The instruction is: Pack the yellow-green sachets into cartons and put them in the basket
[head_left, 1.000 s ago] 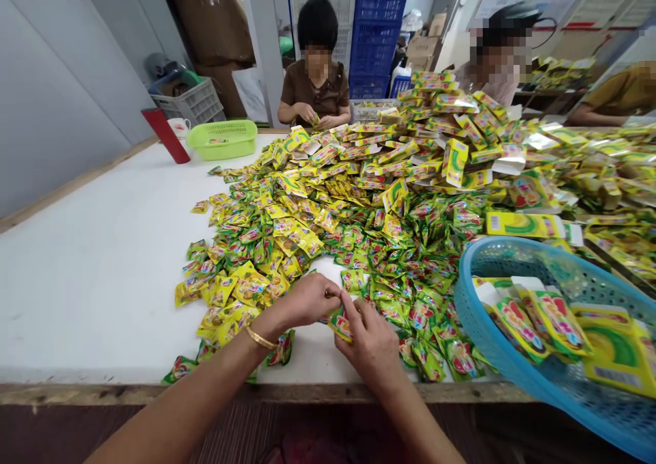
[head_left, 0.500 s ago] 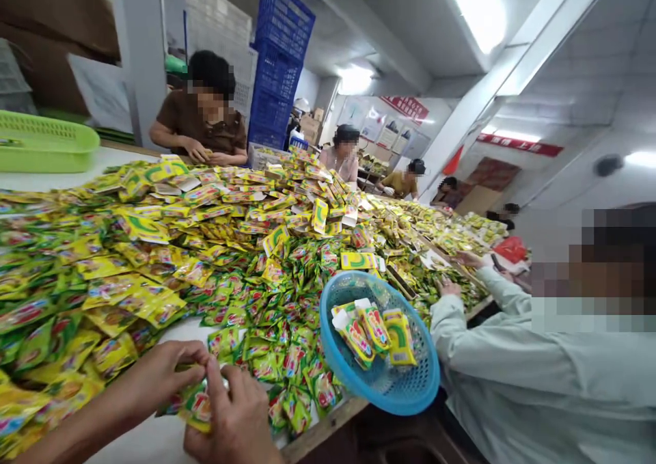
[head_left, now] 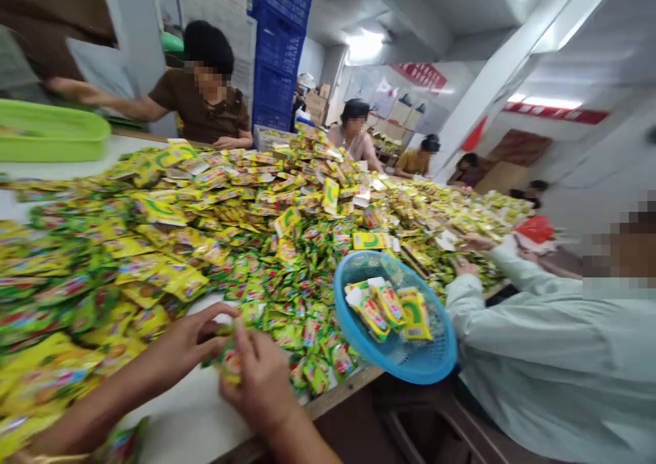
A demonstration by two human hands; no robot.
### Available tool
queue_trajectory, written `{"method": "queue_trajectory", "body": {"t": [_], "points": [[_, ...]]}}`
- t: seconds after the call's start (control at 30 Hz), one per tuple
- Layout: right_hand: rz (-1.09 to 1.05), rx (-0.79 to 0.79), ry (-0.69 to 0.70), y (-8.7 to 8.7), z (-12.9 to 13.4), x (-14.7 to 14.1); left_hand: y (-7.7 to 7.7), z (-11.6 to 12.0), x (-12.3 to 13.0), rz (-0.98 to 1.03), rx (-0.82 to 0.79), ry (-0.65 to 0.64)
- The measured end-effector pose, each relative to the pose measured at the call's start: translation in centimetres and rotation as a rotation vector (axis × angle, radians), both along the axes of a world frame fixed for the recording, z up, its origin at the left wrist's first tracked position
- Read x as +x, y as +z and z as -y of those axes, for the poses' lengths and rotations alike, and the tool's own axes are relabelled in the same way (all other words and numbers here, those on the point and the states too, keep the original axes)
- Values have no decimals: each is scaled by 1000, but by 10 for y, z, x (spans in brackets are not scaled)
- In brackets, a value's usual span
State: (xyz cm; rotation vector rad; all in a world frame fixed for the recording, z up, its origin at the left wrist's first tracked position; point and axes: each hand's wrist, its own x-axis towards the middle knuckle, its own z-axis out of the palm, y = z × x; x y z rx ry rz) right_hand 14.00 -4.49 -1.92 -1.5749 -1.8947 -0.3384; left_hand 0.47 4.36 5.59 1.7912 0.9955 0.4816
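My right hand [head_left: 264,375] is closed around a small green and yellow packet [head_left: 231,363] low at the centre left. Facing it, my left hand [head_left: 208,331] has its thumb and fingers curled in at the packet's upper end, where a pale bit shows between them. The fingers cover much of the packet, and it is slightly blurred. Beneath my left forearm lies another green packet [head_left: 126,442], smeared and partly hidden. Right of my hands spreads a heap of loose green packets [head_left: 287,314]; larger yellow packets [head_left: 171,273] lie to the left.
A blue basket [head_left: 346,327] holding several yellow boxes sits at the table edge [head_left: 348,385]. Yellow cartons [head_left: 230,184] are piled behind. A green tray [head_left: 56,146] stands far left. A co-worker in a pale sleeve [head_left: 517,320] sits close on the right; others work across the table.
The view has shifted, so the basket and my hands appear further right. My hands stay together at the packet. The person in brown across the table has stretched an arm out toward the left.
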Motion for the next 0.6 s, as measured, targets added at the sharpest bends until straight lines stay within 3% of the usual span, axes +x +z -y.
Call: {"method": "queue_trajectory", "body": {"t": [0.1, 0.23, 0.43, 0.53, 0.6], "points": [[-88, -23, -11, 5, 3, 1, 8, 13, -5, -66, 76, 105], [-58, -30, 17, 5, 3, 3, 2, 19, -3, -259, 216, 171], [20, -30, 6, 7, 7, 7, -11, 16, 6, -137, -43, 165], [21, -30, 7, 7, 7, 7, -11, 16, 8, -100, -187, 164], [17, -44, 1, 6, 6, 6, -8, 15, 9, -85, -199, 201]]}}
